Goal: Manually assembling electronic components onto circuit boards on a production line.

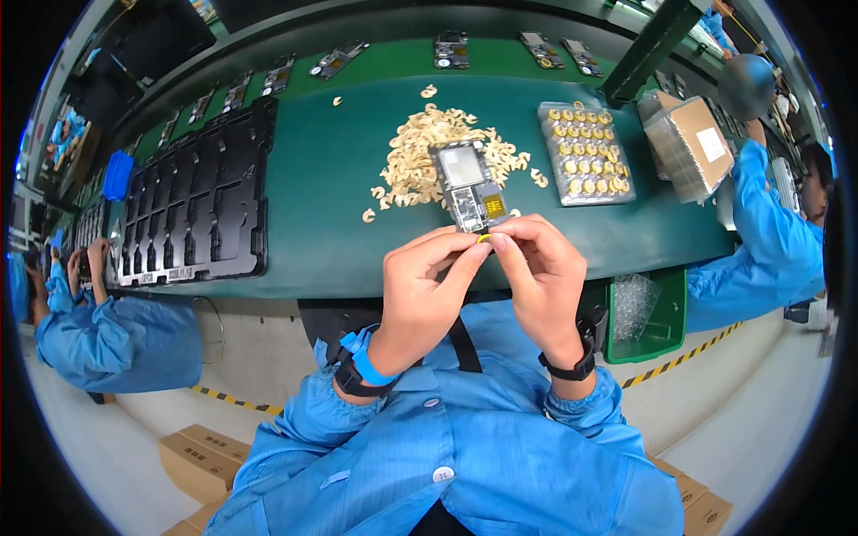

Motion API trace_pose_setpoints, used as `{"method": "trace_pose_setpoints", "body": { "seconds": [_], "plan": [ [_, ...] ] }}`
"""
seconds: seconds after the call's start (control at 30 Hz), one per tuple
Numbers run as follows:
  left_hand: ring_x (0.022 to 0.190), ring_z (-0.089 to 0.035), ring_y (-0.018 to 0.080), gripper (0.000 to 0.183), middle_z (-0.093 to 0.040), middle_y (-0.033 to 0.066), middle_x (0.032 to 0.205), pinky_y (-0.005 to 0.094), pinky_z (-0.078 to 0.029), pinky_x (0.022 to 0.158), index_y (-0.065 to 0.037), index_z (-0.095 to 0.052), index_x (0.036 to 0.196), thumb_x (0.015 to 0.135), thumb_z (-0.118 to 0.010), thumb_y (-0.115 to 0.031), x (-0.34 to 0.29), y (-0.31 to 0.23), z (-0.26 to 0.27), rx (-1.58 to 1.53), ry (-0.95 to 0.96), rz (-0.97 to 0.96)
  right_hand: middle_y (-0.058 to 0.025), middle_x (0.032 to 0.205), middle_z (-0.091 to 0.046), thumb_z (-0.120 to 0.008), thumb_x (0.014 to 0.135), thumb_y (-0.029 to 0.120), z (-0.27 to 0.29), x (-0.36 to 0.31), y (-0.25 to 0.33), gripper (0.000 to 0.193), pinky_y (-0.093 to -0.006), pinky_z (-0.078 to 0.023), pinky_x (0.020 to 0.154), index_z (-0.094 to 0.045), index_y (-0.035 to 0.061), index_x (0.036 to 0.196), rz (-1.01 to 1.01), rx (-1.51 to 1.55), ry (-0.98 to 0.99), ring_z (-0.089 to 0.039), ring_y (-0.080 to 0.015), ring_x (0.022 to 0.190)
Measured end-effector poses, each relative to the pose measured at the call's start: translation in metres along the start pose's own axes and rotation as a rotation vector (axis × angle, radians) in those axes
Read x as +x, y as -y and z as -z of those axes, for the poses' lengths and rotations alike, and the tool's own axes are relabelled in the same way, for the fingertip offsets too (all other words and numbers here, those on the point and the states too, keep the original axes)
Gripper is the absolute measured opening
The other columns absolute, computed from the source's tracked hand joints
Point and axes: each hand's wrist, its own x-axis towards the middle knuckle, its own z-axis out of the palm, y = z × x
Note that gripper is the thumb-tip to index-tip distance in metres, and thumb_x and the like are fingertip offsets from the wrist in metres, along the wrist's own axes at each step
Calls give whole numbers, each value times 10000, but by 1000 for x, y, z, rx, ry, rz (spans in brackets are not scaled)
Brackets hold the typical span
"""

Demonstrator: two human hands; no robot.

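Both thumbs and fingertips meet at a small yellow round part (483,238) at the near end of a circuit board (468,198). My left hand (427,272) pinches from the left, and my right hand (541,268) from the right. The fingers cover most of that part, so how it joins the board is hidden. A silver shield and a gold patch show on the board, which points away from me. Behind it spreads a pile of cream C-shaped pieces (420,147) on the green mat (331,214).
Left stands a black compartment tray (192,201). Right is a clear tray of yellow-ringed round cells (585,154), then boxed packages (688,147) and a metal post (652,54). More circuit boards (451,50) line the back. A green bin (666,326) hangs below the edge. Co-workers sit either side.
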Motion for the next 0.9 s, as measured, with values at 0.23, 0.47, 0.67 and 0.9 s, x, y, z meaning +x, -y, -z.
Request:
{"method": "trace_pose_setpoints", "body": {
  "seconds": [0.23, 0.47, 0.67, 0.9],
  "plan": [
    [759, -647, 100, 95, -718, 106, 868, 248, -513, 657, 82, -725, 1006, 963, -691, 5, -7, 6, 13, 124, -91, -21, -80, 916, -681, -751, 876, -25, 8, 10, 23, 151, -271, -445, 550, -724, -7, 1024, 58, -309, 251, -567, -117, 630],
    [690, -621, 120, 77, -716, 118, 837, 271, -482, 606, 77, -718, 979, 944, -696, 11, -4, -3, 21, 244, -16, 0, -71, 897, -659, -748, 842, -43, 11, 14, 24, 132, -268, -429, 531, -698, -7, 959, 103, -385, 318, -556, -135, 598],
    [943, -709, 127, 136, -756, 111, 1026, 253, -570, 810, 96, -725, 1085, 983, -663, 30, -7, 0, 22, 156, -31, 133, -42, 820, -627, -748, 819, -53, 4, 5, 16, 121, -251, -381, 499, -684, -17, 915, -71, -219, 269, -491, -76, 548],
    [917, -700, 111, 138, -755, 92, 994, 248, -558, 811, 98, -716, 1081, 992, -674, 1, -10, -3, 22, 45, -38, 108, -28, 790, -615, -734, 842, -46, -11, 3, 11, 89, -232, -371, 507, -686, -16, 910, -74, -196, 193, -466, -56, 544]
  ]
}}
